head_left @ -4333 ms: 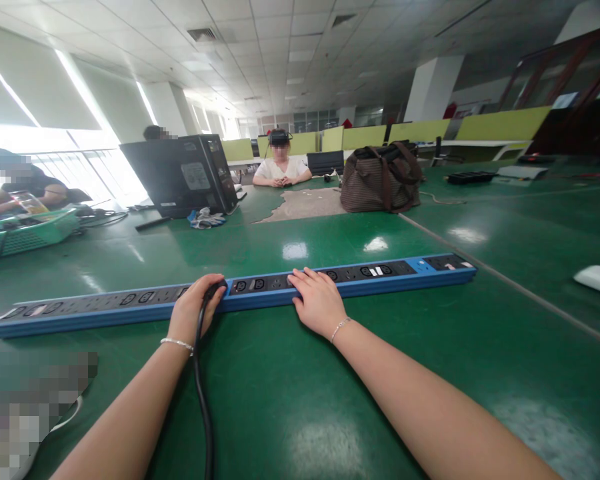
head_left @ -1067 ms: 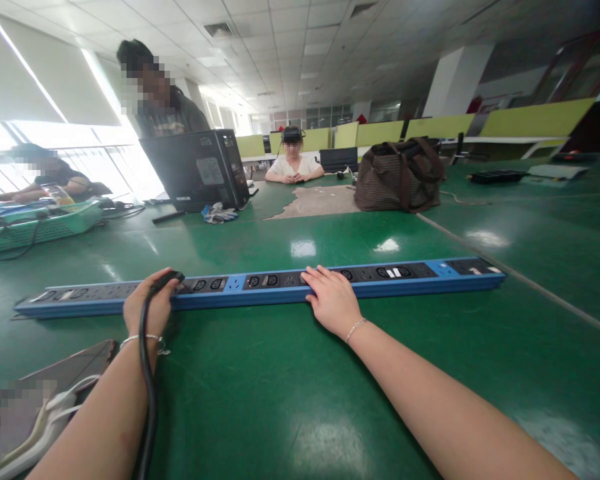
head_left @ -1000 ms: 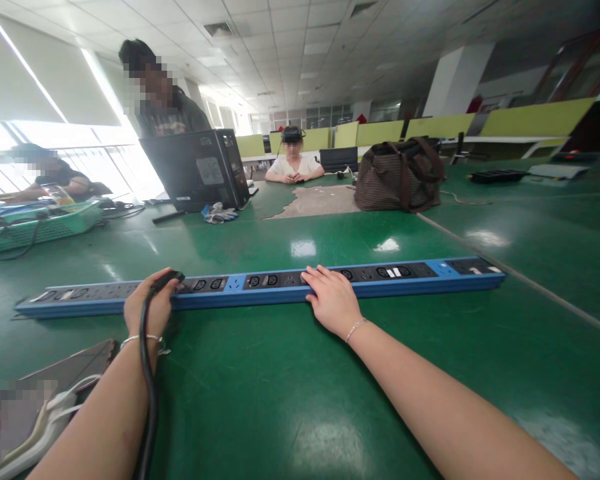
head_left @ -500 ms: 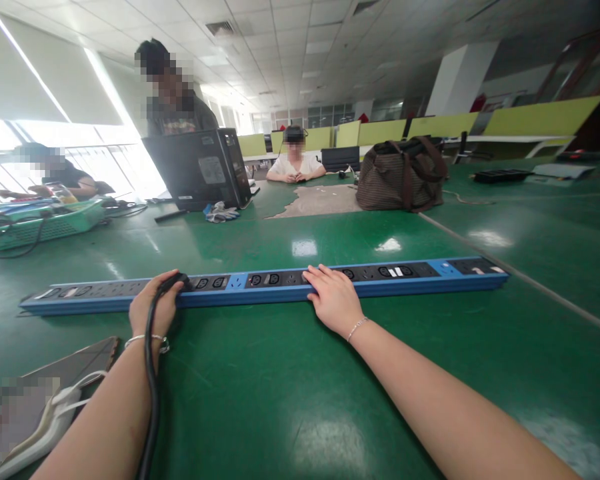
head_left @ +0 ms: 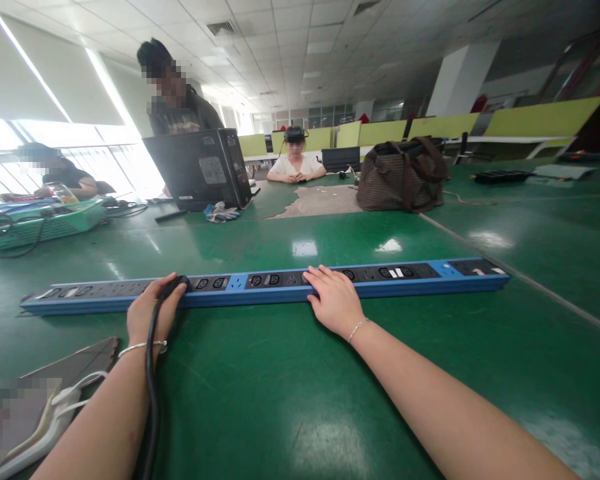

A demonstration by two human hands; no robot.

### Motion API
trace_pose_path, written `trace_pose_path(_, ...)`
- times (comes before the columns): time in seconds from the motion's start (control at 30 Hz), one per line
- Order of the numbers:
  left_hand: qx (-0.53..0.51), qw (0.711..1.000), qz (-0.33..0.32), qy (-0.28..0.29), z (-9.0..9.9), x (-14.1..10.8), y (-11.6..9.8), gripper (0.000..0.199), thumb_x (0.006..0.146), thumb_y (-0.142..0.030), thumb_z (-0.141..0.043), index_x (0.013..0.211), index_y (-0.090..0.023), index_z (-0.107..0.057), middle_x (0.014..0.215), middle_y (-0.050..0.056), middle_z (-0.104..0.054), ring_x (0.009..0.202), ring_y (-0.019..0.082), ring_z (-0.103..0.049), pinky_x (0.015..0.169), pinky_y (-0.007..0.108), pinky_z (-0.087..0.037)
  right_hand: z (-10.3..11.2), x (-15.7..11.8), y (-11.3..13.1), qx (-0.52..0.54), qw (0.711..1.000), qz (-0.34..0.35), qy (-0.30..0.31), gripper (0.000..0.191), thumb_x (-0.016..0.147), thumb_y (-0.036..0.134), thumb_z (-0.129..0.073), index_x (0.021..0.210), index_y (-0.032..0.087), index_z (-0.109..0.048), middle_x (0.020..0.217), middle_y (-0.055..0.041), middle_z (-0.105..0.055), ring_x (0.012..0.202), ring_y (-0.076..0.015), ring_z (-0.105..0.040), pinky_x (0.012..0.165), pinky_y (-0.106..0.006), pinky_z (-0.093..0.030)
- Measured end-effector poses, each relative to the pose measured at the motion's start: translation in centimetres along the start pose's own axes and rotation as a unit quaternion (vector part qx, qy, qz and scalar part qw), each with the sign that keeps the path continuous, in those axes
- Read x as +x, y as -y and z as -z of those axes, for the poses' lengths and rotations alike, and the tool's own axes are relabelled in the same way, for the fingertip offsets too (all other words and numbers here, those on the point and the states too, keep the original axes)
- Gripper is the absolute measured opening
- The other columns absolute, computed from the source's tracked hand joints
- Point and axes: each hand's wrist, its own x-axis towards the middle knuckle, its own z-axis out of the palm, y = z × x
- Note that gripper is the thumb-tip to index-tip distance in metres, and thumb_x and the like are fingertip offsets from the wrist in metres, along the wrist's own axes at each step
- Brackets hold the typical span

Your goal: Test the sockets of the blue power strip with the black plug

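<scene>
A long blue and black power strip (head_left: pixel 310 294) lies across the green table in front of me, sockets facing up. My left hand (head_left: pixel 153 309) is closed around a black plug (head_left: pixel 180 283) at the strip, left of its middle. How far the plug sits in a socket is hidden by the fingers. From it a thick black cable (head_left: pixel 153 387) runs down over my wrist toward me. Right of the strip's middle, my right hand (head_left: pixel 334 299) lies on it, fingers stretched flat over the top and thumb at the front side.
A flat panel with a white cable (head_left: pixel 65 407) lies at front left. Behind the strip stand a green basket (head_left: pixel 55 223), a black computer case (head_left: pixel 205 170), gloves (head_left: pixel 222 213) and a brown bag (head_left: pixel 400 175). Several people are beyond the table.
My left hand has shifted and turned very slightly, the plug staying in its grip at the strip. My right hand and the power strip look unmoved.
</scene>
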Motion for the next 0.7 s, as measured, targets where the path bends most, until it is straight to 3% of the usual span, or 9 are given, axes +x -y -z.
trace_pose_path(0.27,0.038,0.999,0.024,0.011,0.01,0.6,-0.26,0.047,0.073,-0.059,-0.051,0.112,-0.033,-0.061,0.108,0.005,-0.067,0.104,0.028,-0.059,0.086,0.042,-0.045,-0.09,-0.02,0.01,-0.001,1.0,-0.002,-0.006,0.045,0.079,0.022,-0.053,0.124,0.019,-0.055,0.134,-0.0039,-0.051,0.126,-0.0226,-0.041,0.104,-0.041,-0.029)
trace_pose_path(0.7,0.079,0.997,-0.004,0.01,-0.01,-0.26,-0.19,0.049,0.079,-0.057,-0.044,0.119,-0.031,-0.055,0.105,0.008,-0.067,0.09,0.027,-0.063,0.079,0.04,-0.047,-0.19,-0.04,0.05,-0.002,1.0,0.0,-0.012,0.045,0.079,0.022,-0.054,0.124,0.021,-0.055,0.133,-0.0041,-0.051,0.126,-0.0218,-0.041,0.103,-0.041,-0.029)
